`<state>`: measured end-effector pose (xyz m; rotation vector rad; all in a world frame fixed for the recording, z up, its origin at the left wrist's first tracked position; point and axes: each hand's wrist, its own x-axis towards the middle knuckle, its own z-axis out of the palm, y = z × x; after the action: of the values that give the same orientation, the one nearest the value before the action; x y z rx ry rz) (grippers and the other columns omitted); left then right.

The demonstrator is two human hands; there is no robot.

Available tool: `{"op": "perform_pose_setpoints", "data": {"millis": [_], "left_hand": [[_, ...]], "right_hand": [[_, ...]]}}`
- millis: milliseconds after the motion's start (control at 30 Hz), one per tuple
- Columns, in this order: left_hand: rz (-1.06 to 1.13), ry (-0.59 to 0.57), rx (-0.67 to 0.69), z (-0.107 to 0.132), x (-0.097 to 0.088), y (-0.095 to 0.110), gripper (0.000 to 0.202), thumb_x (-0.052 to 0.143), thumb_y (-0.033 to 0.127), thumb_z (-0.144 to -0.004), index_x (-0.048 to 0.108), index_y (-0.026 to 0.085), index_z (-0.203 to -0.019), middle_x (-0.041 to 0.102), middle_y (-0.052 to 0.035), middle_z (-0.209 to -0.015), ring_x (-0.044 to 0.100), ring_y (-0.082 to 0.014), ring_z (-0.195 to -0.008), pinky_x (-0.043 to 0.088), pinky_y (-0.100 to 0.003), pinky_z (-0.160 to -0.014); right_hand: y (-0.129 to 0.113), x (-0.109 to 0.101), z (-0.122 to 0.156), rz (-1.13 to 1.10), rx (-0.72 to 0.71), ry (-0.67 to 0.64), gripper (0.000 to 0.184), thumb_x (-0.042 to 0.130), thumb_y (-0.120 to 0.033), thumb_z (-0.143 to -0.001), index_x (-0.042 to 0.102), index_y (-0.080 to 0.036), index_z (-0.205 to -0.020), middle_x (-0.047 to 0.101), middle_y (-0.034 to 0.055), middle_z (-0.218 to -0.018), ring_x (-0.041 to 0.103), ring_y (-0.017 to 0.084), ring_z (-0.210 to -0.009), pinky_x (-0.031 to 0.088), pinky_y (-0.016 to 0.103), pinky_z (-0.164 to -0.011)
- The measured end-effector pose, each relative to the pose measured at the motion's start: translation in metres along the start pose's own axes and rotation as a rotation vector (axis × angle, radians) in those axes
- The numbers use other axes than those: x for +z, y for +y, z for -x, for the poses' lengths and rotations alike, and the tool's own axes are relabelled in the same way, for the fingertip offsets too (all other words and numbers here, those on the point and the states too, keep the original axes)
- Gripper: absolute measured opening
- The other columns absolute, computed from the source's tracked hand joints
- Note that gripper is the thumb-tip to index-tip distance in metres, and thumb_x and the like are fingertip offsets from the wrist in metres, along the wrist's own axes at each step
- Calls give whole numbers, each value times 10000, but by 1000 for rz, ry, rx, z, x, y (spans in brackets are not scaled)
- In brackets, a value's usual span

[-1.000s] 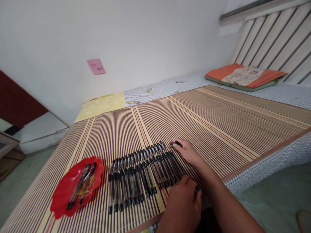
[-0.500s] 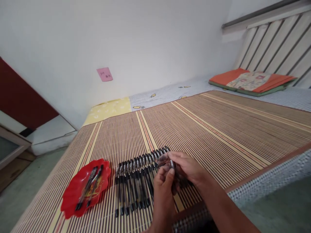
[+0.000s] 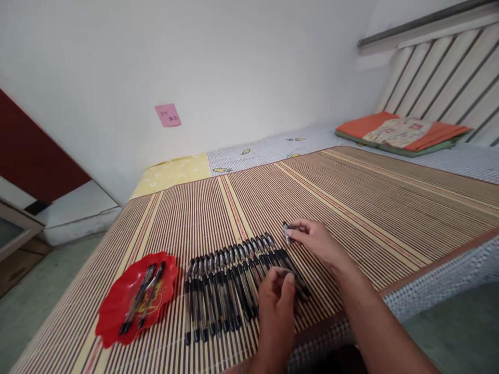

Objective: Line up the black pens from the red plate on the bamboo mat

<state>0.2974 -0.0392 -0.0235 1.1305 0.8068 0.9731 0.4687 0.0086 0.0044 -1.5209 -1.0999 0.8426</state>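
My right hand (image 3: 312,236) pinches a pen cap (image 3: 287,234), dark with a silvery side, upright at the right end of the row. My left hand (image 3: 275,301) is lower, its thumb and fingers closed on a dark pen barrel that is mostly hidden by the fingers. Beside it lies a row of pen barrels (image 3: 212,304), black at the ends with clear middles. Above these runs a matching row of black pen caps (image 3: 224,258), tilted slightly. At the left, a red scalloped plate (image 3: 113,311) holds two pens (image 3: 150,293).
A striped bamboo mat (image 3: 331,208) covers the bed. Folded orange and floral cloth (image 3: 405,132) lies at the far right by the slatted headboard (image 3: 448,72). A pink note (image 3: 168,115) is on the white wall. The bed's front edge (image 3: 440,270) drops to the floor.
My hands have parted. The right moved up and right with the pen cap, while the left moved slightly right and down. More of the row's right end now shows.
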Motion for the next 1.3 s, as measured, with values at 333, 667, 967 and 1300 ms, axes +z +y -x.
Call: {"op": "perform_pose_setpoints", "data": {"millis": [333, 667, 967, 1300], "left_hand": [[-208, -64, 75, 4, -2, 4, 274, 549, 410, -940, 571, 177, -799, 498, 13, -677, 469, -133, -645, 374, -227, -595], [-210, -107, 77, 4, -2, 7, 249, 525, 367, -945, 539, 173, -789, 462, 25, -671, 431, -127, -643, 339, -238, -598], [-243, -137, 68, 4, -1, 5, 232, 513, 337, -954, 527, 175, -788, 454, 30, -676, 425, -122, -644, 335, -240, -597], [-280, -164, 23, 6, 1, 2, 207, 526, 331, -947, 549, 175, -814, 466, 32, -677, 421, -119, -635, 332, -239, -594]], "right_hand": [[15, 29, -54, 770, 33, -19, 155, 673, -257, -729, 633, -181, -600, 637, 35, -617, 595, 157, -618, 333, 249, -547], [16, 37, -54, 929, 60, -68, 192, 595, -220, -827, 723, -145, -704, 719, 122, -752, 642, 198, -720, 319, 281, -582], [32, 30, -50, 864, 19, -51, 117, 616, -202, -820, 728, -173, -796, 729, 57, -790, 641, 175, -750, 341, 260, -617], [39, 27, -48, 785, 7, -15, 156, 594, -203, -831, 713, -168, -738, 711, 56, -738, 625, 164, -688, 339, 257, -587]]}}
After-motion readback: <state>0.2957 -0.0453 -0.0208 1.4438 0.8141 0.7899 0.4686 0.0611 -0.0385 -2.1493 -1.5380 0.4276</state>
